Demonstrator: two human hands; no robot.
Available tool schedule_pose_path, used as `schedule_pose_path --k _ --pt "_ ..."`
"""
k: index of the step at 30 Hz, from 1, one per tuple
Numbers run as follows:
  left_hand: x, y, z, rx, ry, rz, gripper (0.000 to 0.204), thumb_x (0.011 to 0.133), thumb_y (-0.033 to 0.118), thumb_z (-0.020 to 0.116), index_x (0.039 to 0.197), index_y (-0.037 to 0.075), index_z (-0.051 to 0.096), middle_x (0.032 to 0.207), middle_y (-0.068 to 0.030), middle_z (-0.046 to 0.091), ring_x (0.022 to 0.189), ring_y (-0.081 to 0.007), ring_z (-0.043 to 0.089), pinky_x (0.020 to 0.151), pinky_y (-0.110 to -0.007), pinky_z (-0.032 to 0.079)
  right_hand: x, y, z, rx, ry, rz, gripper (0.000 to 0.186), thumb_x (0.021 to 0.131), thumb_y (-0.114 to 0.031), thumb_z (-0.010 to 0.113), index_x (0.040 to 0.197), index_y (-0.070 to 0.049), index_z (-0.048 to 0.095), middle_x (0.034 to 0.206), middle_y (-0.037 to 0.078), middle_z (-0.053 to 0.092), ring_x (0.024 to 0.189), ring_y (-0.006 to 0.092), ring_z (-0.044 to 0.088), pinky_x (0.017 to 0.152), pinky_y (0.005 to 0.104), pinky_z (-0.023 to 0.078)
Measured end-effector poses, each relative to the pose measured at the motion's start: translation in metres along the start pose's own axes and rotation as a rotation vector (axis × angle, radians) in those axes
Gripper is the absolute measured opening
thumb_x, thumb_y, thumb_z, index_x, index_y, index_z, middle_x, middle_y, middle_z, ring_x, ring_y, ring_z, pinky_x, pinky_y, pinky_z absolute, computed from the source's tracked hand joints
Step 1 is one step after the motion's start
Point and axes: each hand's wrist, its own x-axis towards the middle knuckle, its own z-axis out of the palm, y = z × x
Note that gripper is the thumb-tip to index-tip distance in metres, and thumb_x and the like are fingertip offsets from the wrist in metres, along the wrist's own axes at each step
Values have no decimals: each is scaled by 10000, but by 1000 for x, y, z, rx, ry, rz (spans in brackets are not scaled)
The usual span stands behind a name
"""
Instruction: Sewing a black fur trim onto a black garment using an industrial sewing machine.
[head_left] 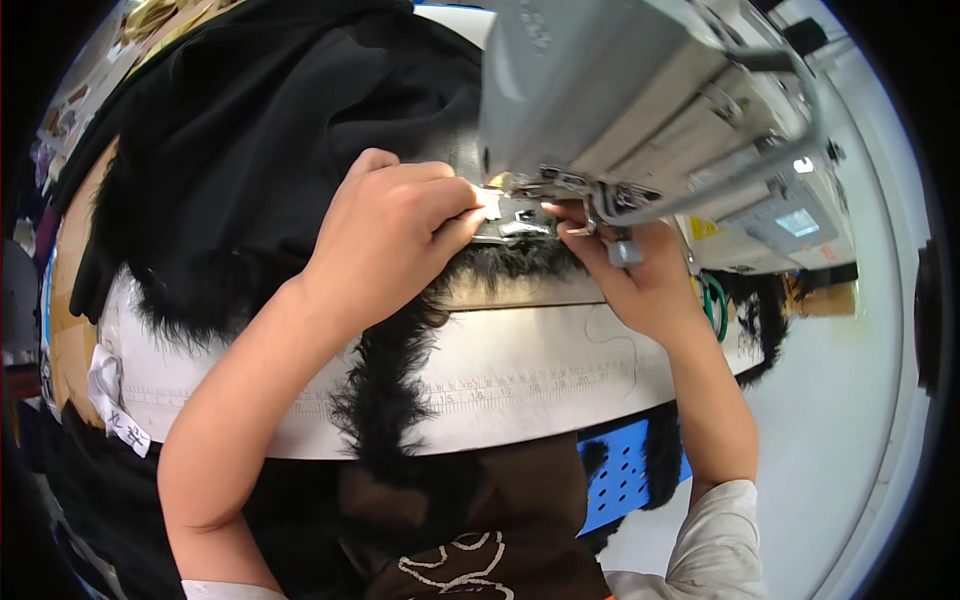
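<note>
My left hand (390, 235) is closed in a pinch just left of the sewing machine's (600, 100) needle area. A small white piece (492, 207) shows at its fingertips, but what they grip is not clear. From the right, my right hand (640, 275) reaches in beside the presser foot. Its thumb and forefinger are close together, partly covered by machine parts, and anything between them is hidden. Black fluffy trim (520, 258) lies in front of the foot, and another strip (385, 390) hangs over the table's near edge. Black cloth (240, 150) spreads out at the left.
The pale sewing table (520, 370) has a printed ruler scale, with a loose thread (612, 340) on it. Green-handled scissors (715, 305) lie right of my right wrist. A white fabric strip (105, 390) hangs at the left edge. Below the table is a blue perforated container (618, 475).
</note>
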Motion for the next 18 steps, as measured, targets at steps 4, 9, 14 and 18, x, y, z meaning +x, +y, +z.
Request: schedule_pose_path --k 4,9,14,18 --pt "2 -7 7 -66 -21 -24 88 894 135 759 885 53 730 785 -34 674 706 -242 600 815 -351 422 18 -4 11 135 16 54 171 956 -58 728 1116 -13 770 993 114 798 914 183 733 769 345 564" --pt "-1 -12 11 -140 11 -85 66 895 131 760 897 65 756 773 -48 674 695 -237 602 819 -351 419 27 -8 30 135 -47 263 232 930 -193 814 1103 -41 788 1048 51 795 948 156 735 871 306 569" --pt "-2 -15 9 -112 -86 -94 78 892 103 752 834 61 721 731 -54 653 690 -253 598 822 -369 423 31 -15 34 82 -5 68 172 889 -64 838 1052 -23 801 1026 32 788 937 126 715 865 281 556" --pt "-2 -15 13 -137 -70 -78 70 870 72 761 828 71 706 725 -51 629 694 -260 595 827 -383 425 32 -11 31 -48 -48 36 209 893 -91 834 1084 -22 784 1055 44 776 959 148 708 875 299 553"
